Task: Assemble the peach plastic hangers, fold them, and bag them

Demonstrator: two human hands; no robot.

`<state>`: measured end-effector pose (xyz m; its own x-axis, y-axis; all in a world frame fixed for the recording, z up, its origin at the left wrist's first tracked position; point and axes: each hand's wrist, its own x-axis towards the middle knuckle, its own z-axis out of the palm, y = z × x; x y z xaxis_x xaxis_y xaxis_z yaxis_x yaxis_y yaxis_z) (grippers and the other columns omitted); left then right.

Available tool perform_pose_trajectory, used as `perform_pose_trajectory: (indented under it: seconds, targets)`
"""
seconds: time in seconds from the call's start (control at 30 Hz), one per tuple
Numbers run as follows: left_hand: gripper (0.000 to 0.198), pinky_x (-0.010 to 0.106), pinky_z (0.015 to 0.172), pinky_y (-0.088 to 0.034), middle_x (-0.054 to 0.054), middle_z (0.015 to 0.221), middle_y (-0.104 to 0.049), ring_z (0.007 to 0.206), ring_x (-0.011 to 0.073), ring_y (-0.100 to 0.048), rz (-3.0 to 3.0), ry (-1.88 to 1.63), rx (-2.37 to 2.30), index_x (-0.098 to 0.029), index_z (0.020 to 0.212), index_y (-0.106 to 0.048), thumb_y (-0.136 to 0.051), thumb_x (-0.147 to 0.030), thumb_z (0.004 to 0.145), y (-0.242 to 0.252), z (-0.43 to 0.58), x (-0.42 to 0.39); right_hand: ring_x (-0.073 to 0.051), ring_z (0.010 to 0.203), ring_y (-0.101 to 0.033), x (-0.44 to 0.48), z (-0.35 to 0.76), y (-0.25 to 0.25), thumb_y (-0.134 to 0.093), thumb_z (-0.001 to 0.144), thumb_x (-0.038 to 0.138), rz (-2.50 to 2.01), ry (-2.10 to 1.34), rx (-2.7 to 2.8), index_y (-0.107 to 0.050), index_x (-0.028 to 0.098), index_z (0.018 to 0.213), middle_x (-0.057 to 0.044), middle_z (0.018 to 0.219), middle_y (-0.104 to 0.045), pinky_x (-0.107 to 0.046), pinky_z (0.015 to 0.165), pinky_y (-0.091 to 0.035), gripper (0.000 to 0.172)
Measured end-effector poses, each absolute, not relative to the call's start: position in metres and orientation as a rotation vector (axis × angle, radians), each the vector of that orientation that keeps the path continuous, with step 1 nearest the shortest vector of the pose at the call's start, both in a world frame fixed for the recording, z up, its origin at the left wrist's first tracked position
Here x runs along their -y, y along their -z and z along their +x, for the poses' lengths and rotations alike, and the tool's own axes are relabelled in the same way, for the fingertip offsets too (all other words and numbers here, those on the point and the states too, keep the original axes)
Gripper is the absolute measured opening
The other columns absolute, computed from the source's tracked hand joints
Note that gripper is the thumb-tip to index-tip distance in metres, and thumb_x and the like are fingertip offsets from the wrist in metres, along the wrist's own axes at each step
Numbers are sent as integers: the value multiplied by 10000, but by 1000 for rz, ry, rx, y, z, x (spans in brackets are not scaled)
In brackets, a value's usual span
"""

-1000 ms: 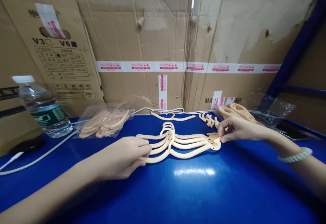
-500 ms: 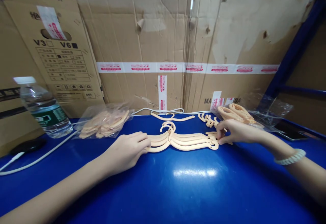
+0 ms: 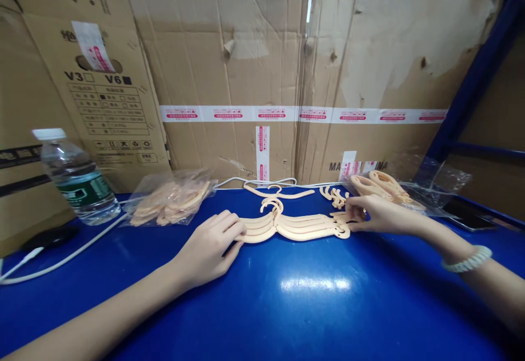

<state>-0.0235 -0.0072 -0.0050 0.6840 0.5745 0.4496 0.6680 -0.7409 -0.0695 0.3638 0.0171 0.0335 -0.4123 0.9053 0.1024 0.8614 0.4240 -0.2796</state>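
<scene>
Several cream plastic clothes hangers (image 3: 305, 228) lie in a row on the blue table, their hooks (image 3: 272, 206) overlapping and pointing away from me. My left hand (image 3: 215, 246) is closed at their left ends, which its fingers cover. At the right ends, my right hand (image 3: 375, 213) is closed, thumb and fingertips together; what they pinch there is hidden. A small looped cream piece (image 3: 343, 232) sticks out beside its fingertips. Just behind that hand lie several small cream hook-shaped pieces (image 3: 334, 196). One separate hanger (image 3: 295, 194) rests behind the row.
Clear bags of cream parts lie at left (image 3: 170, 199) and right (image 3: 385, 185). A water bottle (image 3: 82, 180), a black device (image 3: 49, 236) and a white cable (image 3: 77, 257) are at left. A phone (image 3: 470, 217) lies far right. Cardboard (image 3: 229, 71) stands behind the blue table (image 3: 287, 317).
The row of hangers looks pressed closer together, front to back. My left thumb has moved slightly away from the fingers. My right hand stays at the right ends. The view has tilted slightly.
</scene>
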Motion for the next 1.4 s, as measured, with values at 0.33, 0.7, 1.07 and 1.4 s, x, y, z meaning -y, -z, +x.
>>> perform_pose_trajectory:
  seconds: [0.33,0.7,1.07,1.4]
  targets:
    - [149,353,742,-406,59,850,-585,793,205,-503,-2663,657,936,-173,846,-539,-421,-108,908,7,-20,7,-162,578,-523,-11,353,-35,-619,796,533,-1440,-416,2370,-617,198,733,-6,610,-578,-268,524,-383,341]
    - [204,338,704,-390,59,858,-588,809,205,-488,-2583,662,962,-175,808,-544,-396,-125,940,8,-21,7,-150,519,-483,-21,359,-28,-558,812,620,-1328,-223,1934,-594,202,765,20,562,-515,-273,493,-370,422]
    - [132,336,698,-377,45,873,-598,816,201,-501,-2649,764,944,-190,836,-534,-448,-99,876,6,-18,12,-189,596,-554,-18,359,-29,-603,820,522,-1367,-145,1649,-603,191,840,-50,675,-632,-302,538,-418,332]
    - [120,342,709,-361,40,871,-603,828,202,-512,-2725,787,907,-196,843,-516,-463,-92,871,8,-19,11,-197,613,-558,-16,355,-26,-606,823,493,-1325,-145,1623,-602,201,834,-57,716,-644,-302,537,-408,293]
